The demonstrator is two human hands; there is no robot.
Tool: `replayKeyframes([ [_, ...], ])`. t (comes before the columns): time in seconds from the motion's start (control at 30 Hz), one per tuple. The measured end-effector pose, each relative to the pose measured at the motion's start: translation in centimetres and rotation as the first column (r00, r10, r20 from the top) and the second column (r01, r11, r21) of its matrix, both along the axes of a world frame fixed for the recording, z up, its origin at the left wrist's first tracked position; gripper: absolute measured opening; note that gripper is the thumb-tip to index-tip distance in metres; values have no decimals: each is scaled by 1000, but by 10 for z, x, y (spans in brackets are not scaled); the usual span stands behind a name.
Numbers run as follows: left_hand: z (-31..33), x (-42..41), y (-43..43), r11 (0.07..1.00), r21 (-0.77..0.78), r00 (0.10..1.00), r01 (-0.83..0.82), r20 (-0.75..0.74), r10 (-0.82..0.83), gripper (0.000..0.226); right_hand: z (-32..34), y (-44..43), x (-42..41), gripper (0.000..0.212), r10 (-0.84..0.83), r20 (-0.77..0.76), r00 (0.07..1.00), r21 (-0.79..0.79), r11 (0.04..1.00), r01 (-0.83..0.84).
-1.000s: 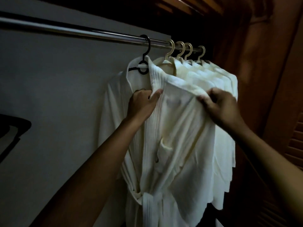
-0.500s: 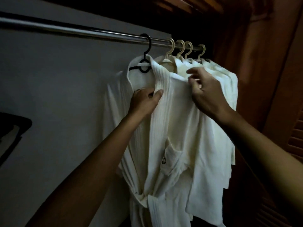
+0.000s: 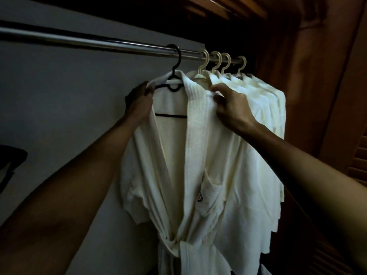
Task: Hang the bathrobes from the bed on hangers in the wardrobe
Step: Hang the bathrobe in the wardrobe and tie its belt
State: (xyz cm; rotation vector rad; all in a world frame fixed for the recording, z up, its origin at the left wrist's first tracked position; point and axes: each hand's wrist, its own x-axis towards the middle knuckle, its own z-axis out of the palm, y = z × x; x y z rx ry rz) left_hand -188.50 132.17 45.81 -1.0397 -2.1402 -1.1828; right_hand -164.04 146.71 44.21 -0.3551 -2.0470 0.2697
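A white bathrobe hangs on a black hanger hooked over the metal rail. My left hand grips the robe's left shoulder at the end of the hanger. At the robe's right shoulder, beside the collar, my right hand pinches the cloth. Several more white bathrobes hang close behind on cream hangers further right on the rail. The front robe's belt is tied at the waist, and a pocket with a dark emblem shows on its right panel.
A grey back wall lies behind the rail. The wooden wardrobe side and a louvred door close off the right. A dark object juts in at the left edge.
My left hand has moved from the collar up and left to the robe's left shoulder. My right hand has shifted left and down onto the right shoulder. The robe now hangs open and straighter.
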Motion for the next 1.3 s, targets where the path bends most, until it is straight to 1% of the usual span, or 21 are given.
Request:
replayKeyframes([
  [0.1,27,-5,9,1000,13,964,-10,264,6,67,3,4,0,30,-4,2,1000,-29,1000,4],
  [0.17,32,-9,11,1000,-6,946,9,325,-7,77,3,6,0,31,-21,3,1000,-10,1000,21],
  [0.23,26,-13,8,998,34,937,59,343,-67,83,2,7,0,31,-32,12,999,20,999,31],
  [0.33,2,-28,-1,988,133,942,72,317,-112,66,0,10,-3,30,-29,5,1000,22,999,29],
  [0.37,-11,-34,-6,987,152,948,46,304,-90,60,-1,11,-4,30,-30,4,1000,17,999,30],
  [0.43,-38,-46,-15,981,191,920,-31,388,-47,51,0,13,-7,29,-39,4,999,18,999,39],
  [0.47,-50,-51,-19,981,189,905,-51,424,-35,50,0,14,-7,29,-45,5,999,23,999,45],
  [0.53,-61,-51,-28,989,136,908,-59,418,-3,51,1,17,-7,28,-54,9,998,37,998,54],
  [0.6,-53,-56,-34,996,92,938,-19,345,-14,53,3,22,-5,29,-71,14,997,15,997,71],
  [0.63,-48,-62,-35,995,93,945,35,322,-63,53,3,25,-3,29,-80,20,997,-9,997,80],
  [0.73,-32,-75,-34,967,186,902,175,363,-234,55,1,33,-1,28,-101,34,994,-59,993,102],
  [0.8,-30,-79,-24,965,184,890,184,385,-244,52,-2,33,-2,26,-102,25,994,-59,993,104],
  [0.87,-32,-79,-8,984,119,905,130,391,-167,50,-6,29,-3,25,-103,12,995,-39,994,103],
  [0.93,-32,-69,8,995,54,931,-79,360,54,48,-8,25,-2,26,-95,-22,995,-15,995,95],
  [1.0,-33,-45,15,958,77,944,-278,209,257,44,-12,23,1,27,-79,-56,995,24,996,81],
  [1.03,-36,-30,18,946,164,959,-278,103,264,43,-15,23,2,28,-72,-68,995,43,996,75],
  [1.1,-45,14,23,928,357,984,-103,-98,147,40,-26,24,6,32,-66,-73,995,61,996,71],
  [1.13,-51,39,25,907,421,986,28,-161,45,37,-34,24,8,36,-61,-65,996,57,996,65],
  [1.17,-59,63,29,882,448,983,147,-167,-79,34,-43,23,12,42,-55,-54,997,32,998,57],
  [1.23,-81,99,36,875,395,954,281,-17,-299,36,-64,19,25,54,-34,-28,999,-77,997,32],
  [1.3,-109,114,45,914,230,914,335,158,-375,42,-88,15,40,63,-32,17,999,-199,979,35],
])
